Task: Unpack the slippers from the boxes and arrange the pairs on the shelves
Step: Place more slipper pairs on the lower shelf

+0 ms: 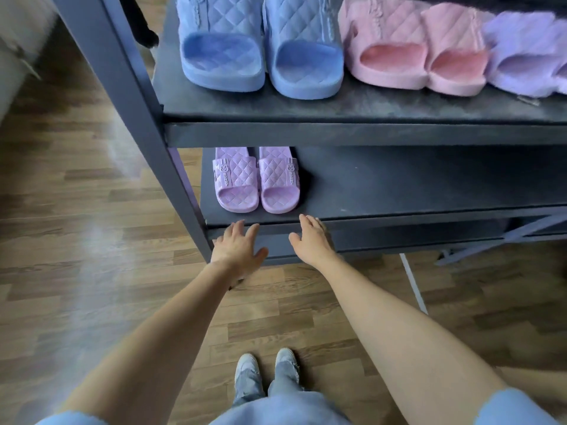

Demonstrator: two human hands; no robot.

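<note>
The upper shelf [337, 107] carried a left pair [221, 50], a middle pair [392, 56] and a right pair [527, 53] of slippers in a row; the lower shelf [399, 191] held a lone pair [236, 182] at its left end.

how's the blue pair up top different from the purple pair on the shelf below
The blue quilted rubbery slippers sit on the upper dark shelf; the lilac quilted rubbery slippers sit on the lower dark shelf. The blue pair has pink quilted slippers right beside it; the lilac pair stands alone at its shelf's left end. Both are open-toed, diamond-quilted pairs set side by side, toes toward the shelf front.
</note>
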